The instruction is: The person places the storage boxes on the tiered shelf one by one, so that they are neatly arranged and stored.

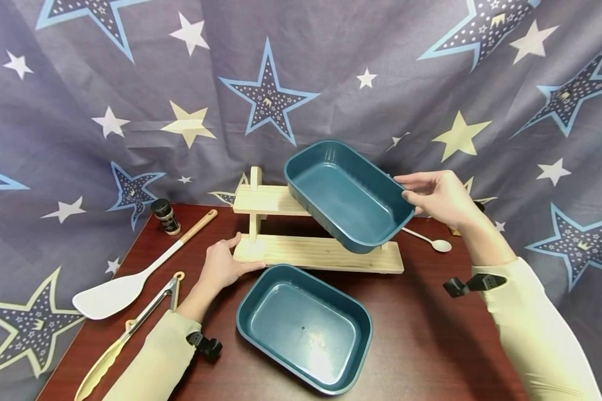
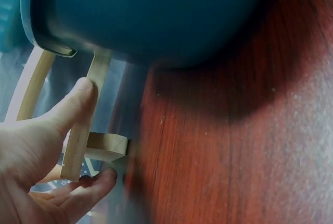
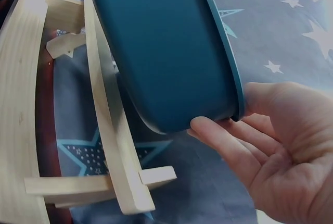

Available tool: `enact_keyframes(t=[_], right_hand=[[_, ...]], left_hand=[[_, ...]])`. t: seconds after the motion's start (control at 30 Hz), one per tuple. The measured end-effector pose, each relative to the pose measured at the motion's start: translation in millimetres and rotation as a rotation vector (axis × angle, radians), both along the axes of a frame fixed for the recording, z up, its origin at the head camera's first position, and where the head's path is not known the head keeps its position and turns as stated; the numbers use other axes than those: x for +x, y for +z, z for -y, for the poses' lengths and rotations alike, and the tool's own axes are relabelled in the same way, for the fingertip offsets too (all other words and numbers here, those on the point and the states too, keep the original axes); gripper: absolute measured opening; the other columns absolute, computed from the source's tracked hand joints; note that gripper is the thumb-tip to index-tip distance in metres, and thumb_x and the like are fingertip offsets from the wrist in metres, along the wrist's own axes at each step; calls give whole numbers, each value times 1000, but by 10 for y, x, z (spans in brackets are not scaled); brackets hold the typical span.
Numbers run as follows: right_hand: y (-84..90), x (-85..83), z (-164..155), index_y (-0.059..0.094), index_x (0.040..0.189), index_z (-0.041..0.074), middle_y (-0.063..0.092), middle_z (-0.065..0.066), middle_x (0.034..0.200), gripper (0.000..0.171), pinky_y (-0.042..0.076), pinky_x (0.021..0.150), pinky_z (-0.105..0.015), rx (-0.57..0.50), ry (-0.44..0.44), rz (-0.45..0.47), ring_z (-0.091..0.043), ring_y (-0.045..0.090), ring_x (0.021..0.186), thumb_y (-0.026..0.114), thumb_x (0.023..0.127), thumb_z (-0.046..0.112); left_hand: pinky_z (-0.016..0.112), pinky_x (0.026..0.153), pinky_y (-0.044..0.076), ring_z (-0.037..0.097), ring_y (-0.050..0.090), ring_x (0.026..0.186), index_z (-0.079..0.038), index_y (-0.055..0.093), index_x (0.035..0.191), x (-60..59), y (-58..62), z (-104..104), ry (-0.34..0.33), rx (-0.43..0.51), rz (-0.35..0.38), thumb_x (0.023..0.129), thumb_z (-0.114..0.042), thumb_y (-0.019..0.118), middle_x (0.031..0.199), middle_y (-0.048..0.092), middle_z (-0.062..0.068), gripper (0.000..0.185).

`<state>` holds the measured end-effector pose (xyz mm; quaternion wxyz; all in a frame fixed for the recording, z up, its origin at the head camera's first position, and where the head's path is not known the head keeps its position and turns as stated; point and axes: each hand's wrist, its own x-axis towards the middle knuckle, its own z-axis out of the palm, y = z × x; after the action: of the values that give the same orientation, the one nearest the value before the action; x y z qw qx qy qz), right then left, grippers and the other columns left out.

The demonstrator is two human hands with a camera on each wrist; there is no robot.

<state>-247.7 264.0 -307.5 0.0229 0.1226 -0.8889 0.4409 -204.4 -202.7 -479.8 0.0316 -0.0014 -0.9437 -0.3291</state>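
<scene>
A two-tier wooden shelf rack (image 1: 321,252) stands at the back of the table. My left hand (image 1: 223,262) grips the left end of its lower board, thumb (image 2: 78,99) at the front edge and fingers behind. The right hand (image 1: 438,195) holds a deep blue plastic bin (image 1: 348,192) by the rim at its right end. That bin is tilted and overlaps the upper board in the head view; its underside shows in the right wrist view. A second blue bin (image 1: 303,328) sits upright on the table in front of the rack, with nothing in it.
Left of the rack lie a white spatula (image 1: 115,295) with a wooden handle and a pair of tongs (image 1: 130,331). A spice jar (image 1: 165,216) stands behind them. A white spoon (image 1: 440,245) lies at the right. A star-patterned cloth (image 1: 331,83) hangs behind the table.
</scene>
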Motion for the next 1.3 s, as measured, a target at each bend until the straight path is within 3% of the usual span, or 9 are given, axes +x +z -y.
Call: enact_keyframes(t=[0.23, 0.57, 0.9, 1.3], right_hand=[[-31, -143, 185, 74, 135, 6, 77, -24, 123, 36, 63, 65, -26, -23, 85, 13, 0, 76, 80, 71, 99, 8], [-52, -303, 411, 75, 133, 6, 78, -25, 119, 34, 65, 67, -29, -17, 91, 63, -7, 77, 78, 68, 99, 6], [-77, -357, 452, 75, 134, 7, 77, -26, 119, 35, 63, 66, -27, 10, 97, 63, -4, 73, 73, 68, 99, 9], [-176, -365, 400, 76, 132, 7, 79, -23, 116, 34, 60, 63, -27, 57, 92, 72, -11, 74, 79, 66, 99, 7]], left_hand=[[60, 115, 47, 48, 51, 145, 2, 49, 156, -24, -20, 11, 3, 9, -11, 71, -56, 96, 157, 53, 24, 113], [59, 117, 47, 46, 50, 147, 1, 50, 156, -28, -31, 16, 8, 21, -8, 70, -57, 97, 158, 54, 21, 114], [57, 116, 48, 44, 52, 146, 2, 51, 155, -5, -27, -7, 11, 30, -20, 69, -55, 97, 156, 55, 21, 113], [58, 115, 48, 45, 52, 146, 1, 50, 155, 2, -52, 10, 15, 25, -16, 69, -56, 97, 157, 55, 21, 113]])
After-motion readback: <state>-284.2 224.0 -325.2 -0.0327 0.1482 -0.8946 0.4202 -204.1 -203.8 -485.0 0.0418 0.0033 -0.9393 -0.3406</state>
